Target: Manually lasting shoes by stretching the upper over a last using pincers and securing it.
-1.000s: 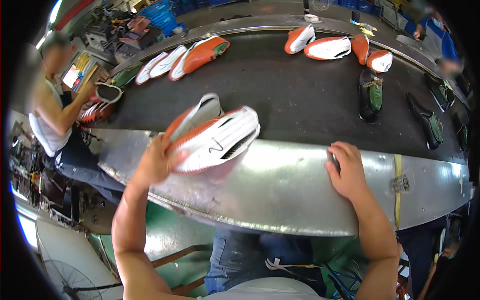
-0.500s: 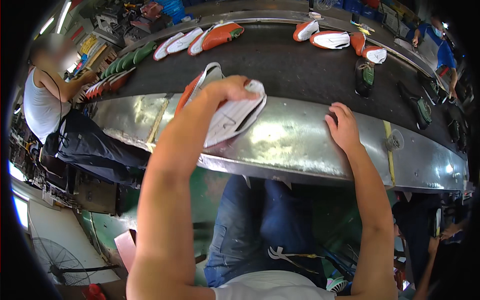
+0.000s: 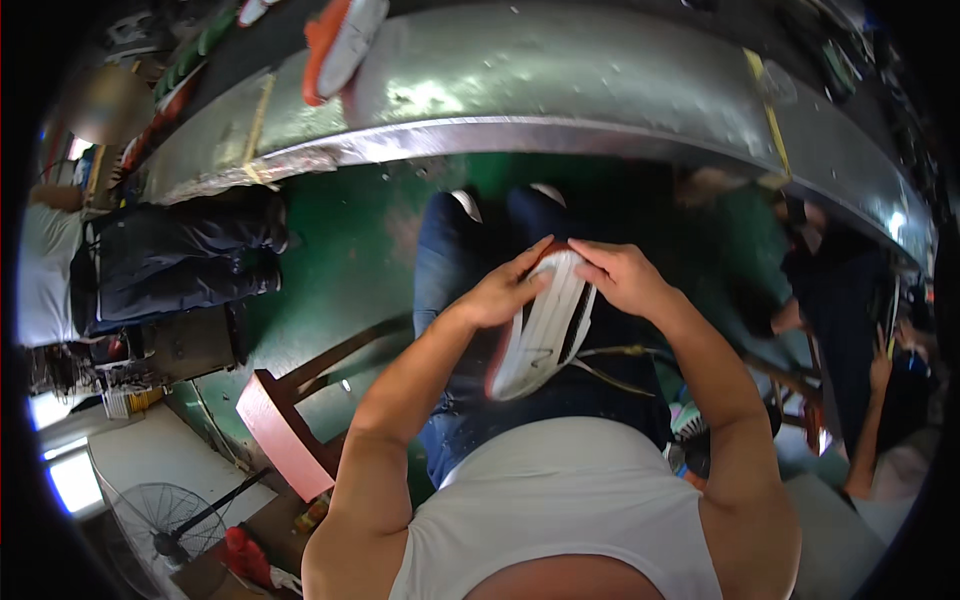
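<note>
I held the shoe (image 3: 545,325) over my lap: left hand (image 3: 505,290) gripped its nine-o'clock edge, right hand (image 3: 622,278) curled at two o'clock; steadying both sides seemed wise.

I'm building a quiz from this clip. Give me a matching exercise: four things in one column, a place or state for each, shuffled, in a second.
Things:
1. white and orange shoe
2. second shoe
3. pink stool
4. fan

Places or states:
A. on the floor, lower left
B. on the metal ledge
C. held over the lap by the left hand and right hand
D. beside the person's left leg

Pairs: 1-C, 2-B, 3-D, 4-A
</note>
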